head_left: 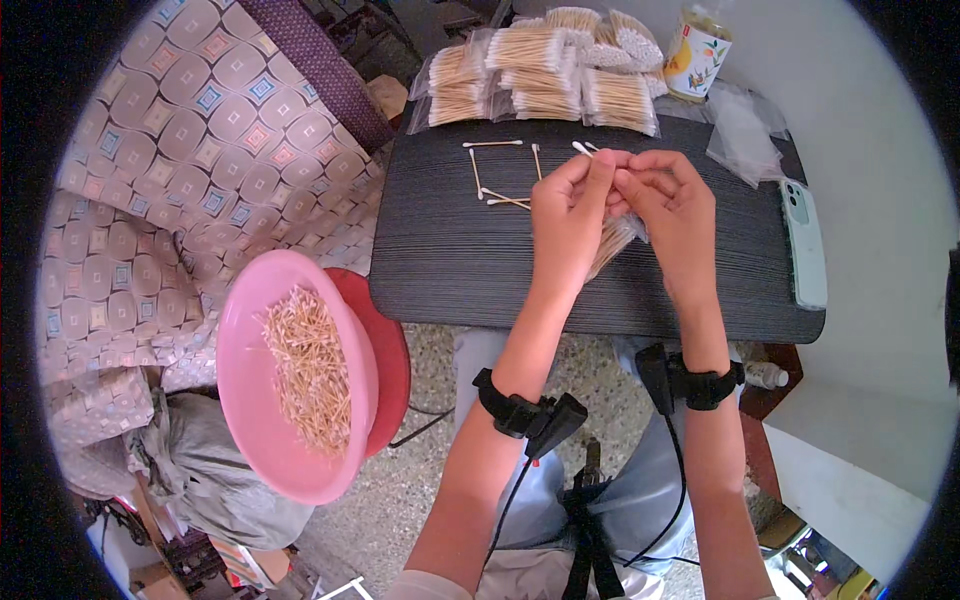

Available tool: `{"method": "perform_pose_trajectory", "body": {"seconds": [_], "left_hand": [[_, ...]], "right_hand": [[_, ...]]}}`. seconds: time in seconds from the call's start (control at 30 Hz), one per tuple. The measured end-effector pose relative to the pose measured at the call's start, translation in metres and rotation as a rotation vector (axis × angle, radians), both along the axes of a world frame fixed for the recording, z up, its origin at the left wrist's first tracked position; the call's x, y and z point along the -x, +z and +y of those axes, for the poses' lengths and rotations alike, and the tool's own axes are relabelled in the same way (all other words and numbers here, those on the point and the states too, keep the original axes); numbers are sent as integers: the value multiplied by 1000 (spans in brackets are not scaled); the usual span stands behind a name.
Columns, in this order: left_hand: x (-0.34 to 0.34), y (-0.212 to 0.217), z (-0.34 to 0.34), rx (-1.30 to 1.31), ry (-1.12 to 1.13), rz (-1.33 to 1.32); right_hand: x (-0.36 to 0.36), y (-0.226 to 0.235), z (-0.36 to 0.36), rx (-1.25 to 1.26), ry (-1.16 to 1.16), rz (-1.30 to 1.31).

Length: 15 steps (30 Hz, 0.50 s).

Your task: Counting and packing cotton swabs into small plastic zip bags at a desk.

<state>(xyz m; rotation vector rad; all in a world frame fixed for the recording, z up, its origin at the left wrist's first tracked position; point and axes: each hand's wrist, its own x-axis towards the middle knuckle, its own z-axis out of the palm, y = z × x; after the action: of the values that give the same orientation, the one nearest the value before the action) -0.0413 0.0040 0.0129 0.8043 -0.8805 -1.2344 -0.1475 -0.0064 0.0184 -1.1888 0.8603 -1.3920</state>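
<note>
The two forearms are nearest to the camera; they come up from the lower edge, and each wears a black band at the wrist. They lead to the left hand and the right hand, which are above the dark worktop. The hands are together, with their fingertips meeting. The thumb and the fingers of the left hand are pinched on a cotton swab, whose white tip comes out beyond them, on the far side. What the right hand grips, I cannot tell, because its bent fingers hide it.

Under the hands, between the two wrists, there is a bundle of swabs, partly covered; whether the hands touch it is not clear. To the left of the left hand, some loose swabs lie apart from one another or crossed. Beyond the hands, at the far edge, filled clear bags are piled, with a bottle at their right. To the right of the right hand are thin clear bags and, nearer, a phone. Well to the left, a pink basin contains many more swabs.
</note>
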Motion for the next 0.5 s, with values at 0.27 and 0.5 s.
{"method": "perform_pose_trajectory", "body": {"seconds": [0.27, 0.5], "left_hand": [[2, 1, 0, 29, 62, -51], [-13, -2, -3, 87, 162, 91]], "right_hand": [[2, -2, -5, -1, -117, 8], [38, -2, -2, 95, -325, 939]]}}
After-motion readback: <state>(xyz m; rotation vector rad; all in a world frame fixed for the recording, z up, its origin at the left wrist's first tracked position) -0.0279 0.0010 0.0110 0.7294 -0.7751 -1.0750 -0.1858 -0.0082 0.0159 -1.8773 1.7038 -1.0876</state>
